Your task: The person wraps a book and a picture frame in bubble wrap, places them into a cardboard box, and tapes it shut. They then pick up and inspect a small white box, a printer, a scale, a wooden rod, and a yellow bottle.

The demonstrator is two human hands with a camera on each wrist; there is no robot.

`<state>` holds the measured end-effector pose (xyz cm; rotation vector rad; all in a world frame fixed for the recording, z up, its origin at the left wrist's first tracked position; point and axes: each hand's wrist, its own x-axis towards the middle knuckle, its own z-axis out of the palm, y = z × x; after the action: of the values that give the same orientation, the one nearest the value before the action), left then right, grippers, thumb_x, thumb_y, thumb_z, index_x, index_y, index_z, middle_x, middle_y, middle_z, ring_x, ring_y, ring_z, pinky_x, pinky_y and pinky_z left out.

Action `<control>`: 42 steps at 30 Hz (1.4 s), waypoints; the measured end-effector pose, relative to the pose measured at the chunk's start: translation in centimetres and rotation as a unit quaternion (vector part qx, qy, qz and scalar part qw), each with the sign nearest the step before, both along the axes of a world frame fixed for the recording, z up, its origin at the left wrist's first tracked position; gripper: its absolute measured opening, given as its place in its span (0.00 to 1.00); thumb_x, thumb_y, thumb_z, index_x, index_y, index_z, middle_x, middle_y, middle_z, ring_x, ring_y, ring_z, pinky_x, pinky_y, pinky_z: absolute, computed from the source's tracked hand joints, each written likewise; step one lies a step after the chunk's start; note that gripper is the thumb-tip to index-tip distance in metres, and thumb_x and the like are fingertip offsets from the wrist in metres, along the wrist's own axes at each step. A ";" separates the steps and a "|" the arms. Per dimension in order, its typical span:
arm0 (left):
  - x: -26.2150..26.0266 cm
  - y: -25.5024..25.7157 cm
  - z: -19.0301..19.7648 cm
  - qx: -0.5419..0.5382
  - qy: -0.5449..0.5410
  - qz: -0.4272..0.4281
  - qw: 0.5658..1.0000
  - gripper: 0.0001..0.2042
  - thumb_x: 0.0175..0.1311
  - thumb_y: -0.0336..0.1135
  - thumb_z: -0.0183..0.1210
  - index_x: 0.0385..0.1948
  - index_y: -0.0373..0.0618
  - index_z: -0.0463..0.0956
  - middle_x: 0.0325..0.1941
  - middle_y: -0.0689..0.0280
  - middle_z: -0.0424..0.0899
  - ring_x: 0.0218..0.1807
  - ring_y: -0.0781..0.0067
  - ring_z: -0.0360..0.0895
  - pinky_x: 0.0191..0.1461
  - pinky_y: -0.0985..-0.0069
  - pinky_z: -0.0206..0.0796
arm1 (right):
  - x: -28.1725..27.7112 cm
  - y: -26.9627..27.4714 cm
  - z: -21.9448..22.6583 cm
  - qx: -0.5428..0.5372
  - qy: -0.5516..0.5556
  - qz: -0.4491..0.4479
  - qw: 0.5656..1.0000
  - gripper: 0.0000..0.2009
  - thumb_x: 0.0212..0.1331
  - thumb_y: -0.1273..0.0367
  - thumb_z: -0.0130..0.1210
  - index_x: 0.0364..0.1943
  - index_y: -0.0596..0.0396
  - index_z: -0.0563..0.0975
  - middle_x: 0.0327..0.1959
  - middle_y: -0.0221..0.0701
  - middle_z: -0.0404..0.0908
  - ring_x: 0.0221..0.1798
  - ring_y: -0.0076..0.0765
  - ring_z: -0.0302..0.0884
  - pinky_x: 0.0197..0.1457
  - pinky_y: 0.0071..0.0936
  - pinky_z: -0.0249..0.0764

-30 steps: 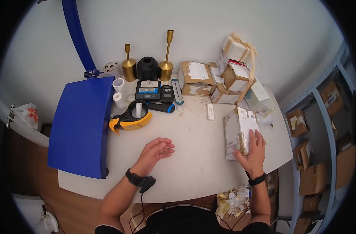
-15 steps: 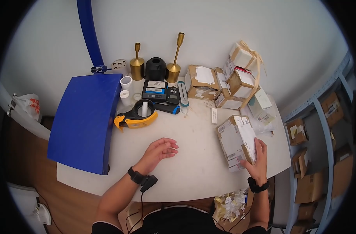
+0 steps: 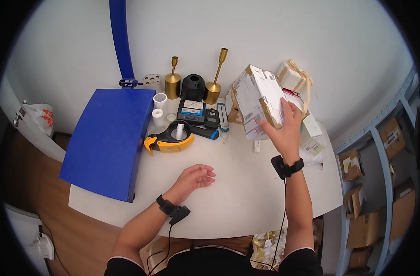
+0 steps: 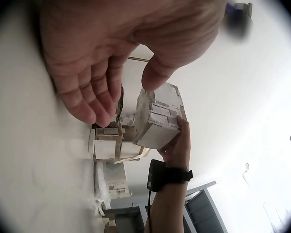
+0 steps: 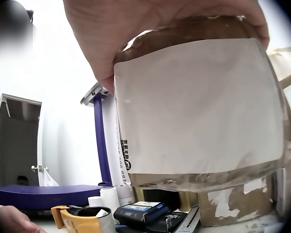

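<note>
Lifted over the back of the table (image 3: 237, 175) is a cardboard box (image 3: 258, 101) with white paper and shipping labels stuck on it. My right hand (image 3: 286, 131) grips one end of it, the thumb on the near side and fingers over the far edge. In the right wrist view a large white sheet (image 5: 199, 107) covers the face of the box. The raised box hides part of the stacked boxes behind it. My left hand (image 3: 191, 181) rests at the table's front middle, fingers loosely bent and nothing in them.
Back right stand stacked parcels, topped by a white box (image 3: 290, 79) tied with ribbon. Left of centre are a yellow tape dispenser (image 3: 173, 145), paper rolls (image 3: 158, 117), a small scale (image 3: 191, 110) and gold candlesticks (image 3: 172, 85). A blue curved panel (image 3: 106, 142) covers the left side.
The right hand has raised the labelled box off the table's right side, tilting it and carrying it up and left toward the back. The left hand has stayed in place.
</note>
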<state>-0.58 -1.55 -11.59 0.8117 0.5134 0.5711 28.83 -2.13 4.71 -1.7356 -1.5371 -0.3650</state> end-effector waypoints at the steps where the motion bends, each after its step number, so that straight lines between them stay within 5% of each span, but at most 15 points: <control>1: 0.0 0.1 0.0 -0.007 0.002 0.004 1.000 0.13 0.77 0.38 0.50 0.54 0.41 0.75 0.52 0.61 0.83 0.53 0.71 0.81 0.60 0.71 0.73 | -0.4 1.7 0.3 0.003 -0.002 0.002 1.000 0.45 0.41 0.51 0.71 0.66 0.59 0.70 0.64 0.50 0.64 0.65 0.56 0.65 0.66 0.47 0.67; 6: 0.1 0.2 -0.1 -0.019 0.003 0.010 1.000 0.13 0.77 0.37 0.49 0.54 0.41 0.75 0.51 0.60 0.83 0.52 0.71 0.82 0.59 0.71 0.74 | -1.5 7.3 -0.2 -0.076 -0.058 -0.113 0.989 0.44 0.40 0.47 0.68 0.64 0.55 0.73 0.66 0.47 0.65 0.63 0.59 0.63 0.63 0.52 0.66; 14: 0.3 0.2 -0.2 -0.022 -0.010 0.017 1.000 0.14 0.77 0.36 0.49 0.55 0.40 0.74 0.52 0.60 0.83 0.52 0.70 0.82 0.60 0.70 0.73 | -0.5 9.8 -2.3 -0.085 0.014 -0.166 0.982 0.44 0.41 0.45 0.66 0.65 0.54 0.72 0.65 0.46 0.65 0.65 0.59 0.61 0.64 0.53 0.64; 19: 0.0 -0.1 0.1 -0.015 -0.001 0.011 1.000 0.14 0.77 0.36 0.49 0.55 0.39 0.74 0.53 0.60 0.82 0.53 0.69 0.81 0.61 0.70 0.73 | 1.1 10.2 -1.9 -0.114 0.017 -0.155 0.981 0.50 0.44 0.35 0.63 0.66 0.60 0.70 0.67 0.50 0.65 0.69 0.61 0.59 0.66 0.57 0.63; 26: -0.1 -0.2 -0.4 -0.013 -0.021 0.010 1.000 0.14 0.77 0.39 0.50 0.55 0.42 0.74 0.53 0.60 0.82 0.54 0.70 0.81 0.61 0.71 0.72 | 2.5 6.7 8.4 -0.186 -0.111 -0.095 0.972 0.46 0.50 0.35 0.60 0.61 0.63 0.75 0.61 0.52 0.73 0.66 0.58 0.67 0.64 0.51 0.70; 29: 0.0 -0.3 -0.4 -0.011 -0.013 0.013 1.000 0.14 0.77 0.39 0.50 0.54 0.42 0.74 0.52 0.60 0.82 0.54 0.71 0.81 0.60 0.72 0.72 | 5.5 5.0 12.7 -0.230 -0.266 -0.134 0.926 0.40 0.52 0.39 0.61 0.57 0.62 0.77 0.57 0.49 0.77 0.63 0.57 0.70 0.60 0.46 0.73; 32: 0.2 -0.1 -0.5 -0.015 -0.012 0.014 1.000 0.13 0.77 0.36 0.49 0.55 0.40 0.74 0.52 0.60 0.82 0.53 0.70 0.81 0.60 0.72 0.73 | 8.2 3.7 16.0 -0.263 -0.268 -0.182 0.909 0.36 0.53 0.44 0.62 0.55 0.62 0.78 0.55 0.48 0.78 0.60 0.56 0.73 0.58 0.45 0.75; 38: 0.3 -0.3 -0.2 -0.008 -0.007 0.021 1.000 0.13 0.77 0.36 0.48 0.54 0.40 0.74 0.52 0.60 0.83 0.53 0.70 0.81 0.60 0.71 0.73 | 14.7 3.4 9.7 -0.130 -0.075 -0.151 0.977 0.36 0.54 0.46 0.62 0.57 0.65 0.76 0.53 0.53 0.78 0.59 0.58 0.75 0.59 0.45 0.73; 42: 0.3 -0.3 -0.7 -0.002 -0.002 0.021 1.000 0.13 0.77 0.36 0.49 0.55 0.40 0.74 0.52 0.60 0.82 0.53 0.70 0.81 0.60 0.71 0.73 | 14.5 2.0 5.0 -0.128 -0.032 -0.122 0.984 0.38 0.52 0.47 0.64 0.58 0.67 0.75 0.53 0.55 0.77 0.58 0.58 0.75 0.62 0.44 0.72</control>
<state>-0.31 -1.84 -12.25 0.7974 0.5284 0.6113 43.30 -0.13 9.69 -2.1427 -1.4691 -0.3613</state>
